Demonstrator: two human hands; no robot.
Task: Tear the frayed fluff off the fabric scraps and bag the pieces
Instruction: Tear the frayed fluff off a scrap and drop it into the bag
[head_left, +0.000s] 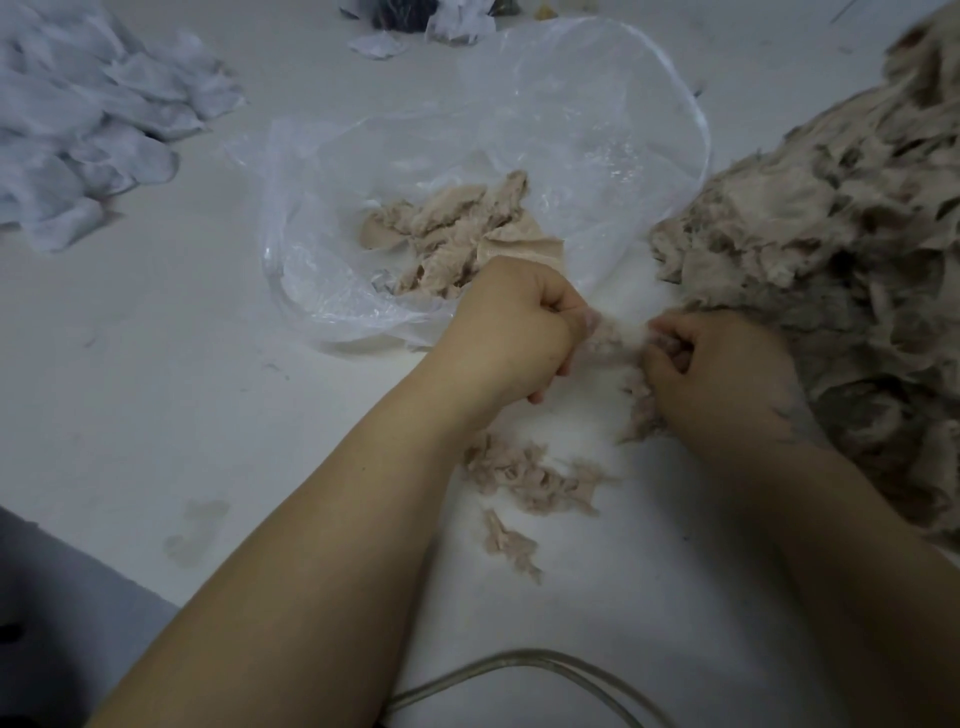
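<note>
White cloth heap far left on table; cable near btm edge.

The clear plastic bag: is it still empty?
No, the clear plastic bag lying open on the table already holds a heap of beige fabric pieces.

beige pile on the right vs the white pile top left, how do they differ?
The beige pile is tan and fuzzy with frayed edges; the white pile is pale and smoother. The beige pile is larger in view and lies right by the right hand; the white pile lies untouched, away from both hands. Both are loose heaps on the table.
</note>
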